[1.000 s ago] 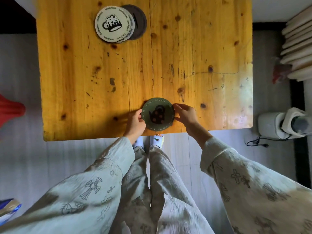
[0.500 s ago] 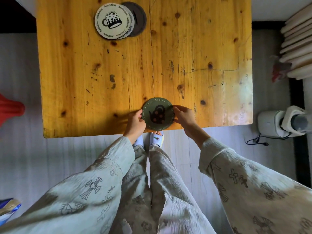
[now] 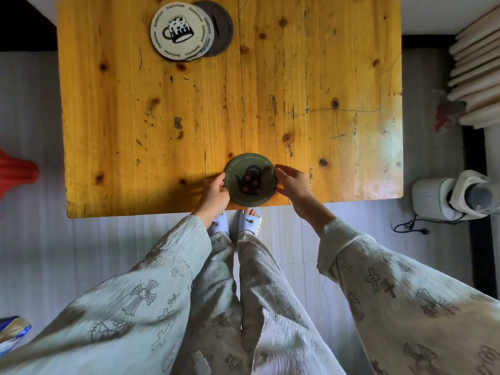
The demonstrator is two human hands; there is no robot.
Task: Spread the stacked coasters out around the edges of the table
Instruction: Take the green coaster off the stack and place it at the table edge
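A dark green round coaster (image 3: 250,180) with a teapot picture lies flat at the middle of the near edge of the wooden table (image 3: 311,77). My left hand (image 3: 214,194) pinches its left rim and my right hand (image 3: 292,183) holds its right rim between thumb and fingers. At the far edge, left of the middle, a fanned stack of coasters (image 3: 189,31) rests on the wood: a cream one with a mug picture on top, a dark grey one sticking out to its right.
A red object (image 3: 16,171) sits on the floor to the left. A white appliance (image 3: 454,196) with a cable stands on the floor at the right, with stacked pale slats (image 3: 479,69) behind it. My feet in pale slippers are just under the near table edge.
The green coaster and both hands have stayed at the near edge. The view has shifted slightly, so the table sits a little higher in the frame.
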